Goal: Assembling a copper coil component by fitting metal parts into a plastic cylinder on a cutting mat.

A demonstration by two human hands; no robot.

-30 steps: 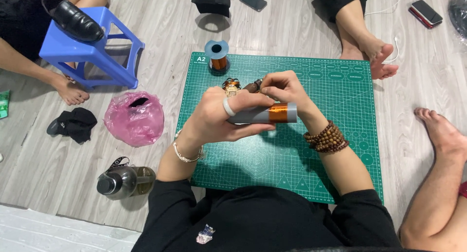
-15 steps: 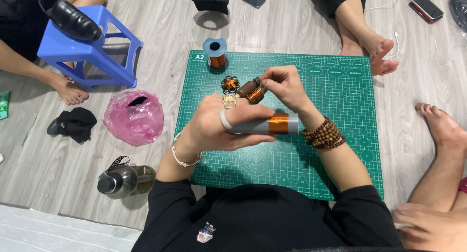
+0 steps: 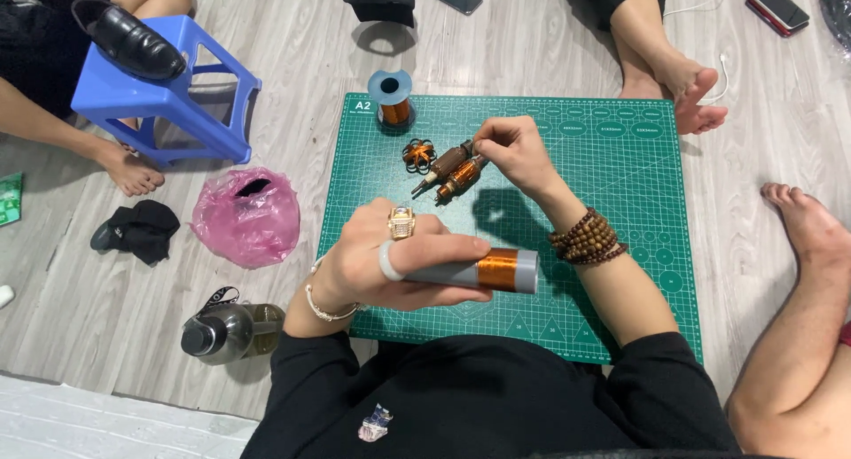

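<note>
My left hand (image 3: 390,255) grips a grey tube (image 3: 479,271) wound with a band of copper wire, held level above the green cutting mat (image 3: 620,158). My right hand (image 3: 512,151) reaches forward over the mat, fingertips pinched at the top end of two copper-wound motor rotors (image 3: 452,171) lying side by side. Whether it grips one rotor or a wire I cannot tell. A small loose copper coil (image 3: 418,153) lies just left of the rotors. A blue spool of copper wire (image 3: 391,98) stands at the mat's far left corner.
A pink plastic bag (image 3: 247,215), a dark cloth (image 3: 137,230) and a bottle (image 3: 229,331) lie left of the mat. A blue stool (image 3: 164,100) holds a black shoe. Other people's bare feet (image 3: 683,91) rest at the far edge, the right and the left. Phones lie on the floor.
My right hand has left the tube and moved forward to the rotors on the mat. The left hand has lowered the tube towards me.
</note>
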